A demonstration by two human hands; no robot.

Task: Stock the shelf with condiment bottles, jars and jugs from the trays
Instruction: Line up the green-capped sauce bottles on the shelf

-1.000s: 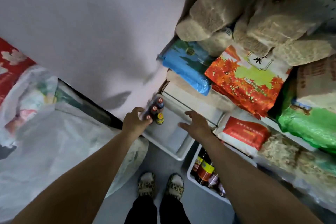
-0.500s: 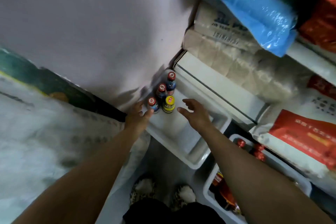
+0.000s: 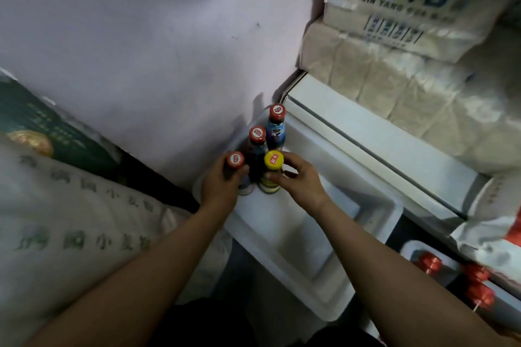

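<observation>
A white tray (image 3: 363, 236) lies on the floor against the wall, with several condiment bottles standing at its far corner. My left hand (image 3: 221, 186) is wrapped around the neck of the nearest red-capped bottle (image 3: 235, 160). My right hand (image 3: 300, 177) grips the yellow-capped bottle (image 3: 273, 160) just below its cap. Two more red-capped bottles stand behind them: a dark one (image 3: 257, 134) and a blue-labelled one (image 3: 277, 113) closest to the shelf. The white shelf edge (image 3: 375, 132) runs diagonally just right of the tray.
Paper-wrapped packs (image 3: 423, 70) fill the shelf above the tray. A second tray with red-capped bottles (image 3: 476, 273) sits at the lower right. Large printed sacks (image 3: 70, 205) crowd the left side. The pale wall (image 3: 155, 36) stands behind the bottles.
The view has closed in on the tray. Both hands moved forward from hovering open near the bottles and closed on them: left on the red-capped bottle, right on the yellow-capped one.
</observation>
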